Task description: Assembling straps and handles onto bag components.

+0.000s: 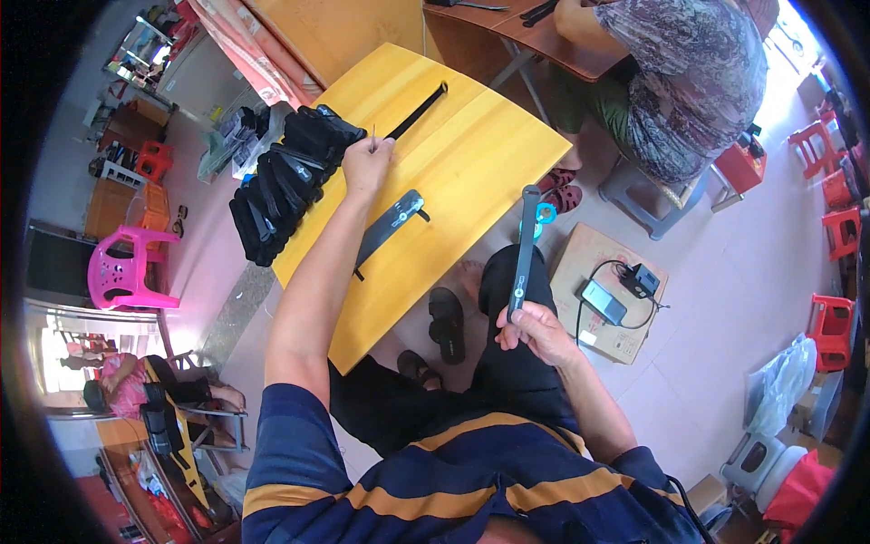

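My right hand point(536, 334) grips the lower end of a long, flat grey-black strap point(525, 245) and holds it upright beyond the table's right edge. Over the far left of the yellow table point(480, 145), my left hand point(367, 166) is closed in a pinch. A thin dark tip sticks up from its fingers, too small to name. Right beside those fingers a narrow black strap point(419, 111) lies across the wood. Another grey-black strap point(390, 223), wider and with small black tabs, rests near my left forearm. Bundled black straps point(290, 172) are heaped along the left edge.
A cardboard box point(589, 245) on the floor at right carries a boxy black device point(642, 281) and cable. Beyond the table a person point(693, 86) sits on a grey stool point(654, 207) at a brown table point(507, 23). A pink chair point(131, 267) stands at left.
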Tool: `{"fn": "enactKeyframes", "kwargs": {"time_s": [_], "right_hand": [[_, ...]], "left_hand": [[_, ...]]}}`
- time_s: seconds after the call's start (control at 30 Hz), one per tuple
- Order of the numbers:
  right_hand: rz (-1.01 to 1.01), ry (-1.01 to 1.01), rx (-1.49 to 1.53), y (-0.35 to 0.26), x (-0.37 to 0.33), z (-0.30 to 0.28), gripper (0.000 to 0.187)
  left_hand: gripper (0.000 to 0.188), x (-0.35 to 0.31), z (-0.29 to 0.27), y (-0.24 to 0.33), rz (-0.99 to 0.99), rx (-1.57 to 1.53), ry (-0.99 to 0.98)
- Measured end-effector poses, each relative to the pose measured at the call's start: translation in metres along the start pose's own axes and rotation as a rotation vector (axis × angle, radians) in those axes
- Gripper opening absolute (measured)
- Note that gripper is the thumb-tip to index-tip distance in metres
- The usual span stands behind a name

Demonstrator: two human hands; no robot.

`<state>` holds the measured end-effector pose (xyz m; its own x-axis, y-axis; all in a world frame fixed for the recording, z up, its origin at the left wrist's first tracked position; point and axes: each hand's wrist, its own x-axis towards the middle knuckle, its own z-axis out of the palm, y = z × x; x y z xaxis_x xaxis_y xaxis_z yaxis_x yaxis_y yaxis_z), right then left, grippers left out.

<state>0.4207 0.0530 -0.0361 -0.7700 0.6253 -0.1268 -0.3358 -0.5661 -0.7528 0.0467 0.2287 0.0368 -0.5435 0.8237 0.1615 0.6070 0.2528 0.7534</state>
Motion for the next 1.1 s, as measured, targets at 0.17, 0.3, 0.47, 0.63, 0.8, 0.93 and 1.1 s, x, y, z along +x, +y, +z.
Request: {"fn": "enactKeyframes", "kwargs": {"time_s": [0.17, 0.3, 0.47, 0.63, 0.8, 0.93, 1.1], "right_hand": [[0.025, -0.024, 0.039, 0.002, 0.003, 0.002, 0.031], [0.027, 0.01, 0.032, 0.001, 0.002, 0.002, 0.032], [0.051, -0.009, 0.009, 0.001, 0.006, 0.013, 0.032], [0.038, 0.014, -0.057, 0.003, 0.002, 0.017, 0.031], [0.029, -0.024, -0.244, 0.007, 0.005, 0.035, 0.03], [0.049, -0.019, -0.324, 0.016, -0.001, 0.071, 0.03], [0.095, -0.021, -0.244, 0.044, -0.02, 0.116, 0.028]], "left_hand": [[0.034, 0.011, -0.007, -0.05, -0.203, 0.051, -0.029], [0.035, 0.013, -0.003, -0.041, -0.31, 0.18, -0.147], [0.041, 0.035, -0.008, -0.05, -0.258, 0.375, -0.151], [0.047, 0.005, -0.025, -0.004, -0.119, 0.478, -0.2], [0.028, -0.095, -0.071, -0.013, 0.066, -0.062, -0.43], [0.028, -0.25, -0.11, 0.025, 0.274, -0.157, -0.489], [0.044, -0.379, -0.139, 0.018, 0.399, 0.138, -0.286]]}}
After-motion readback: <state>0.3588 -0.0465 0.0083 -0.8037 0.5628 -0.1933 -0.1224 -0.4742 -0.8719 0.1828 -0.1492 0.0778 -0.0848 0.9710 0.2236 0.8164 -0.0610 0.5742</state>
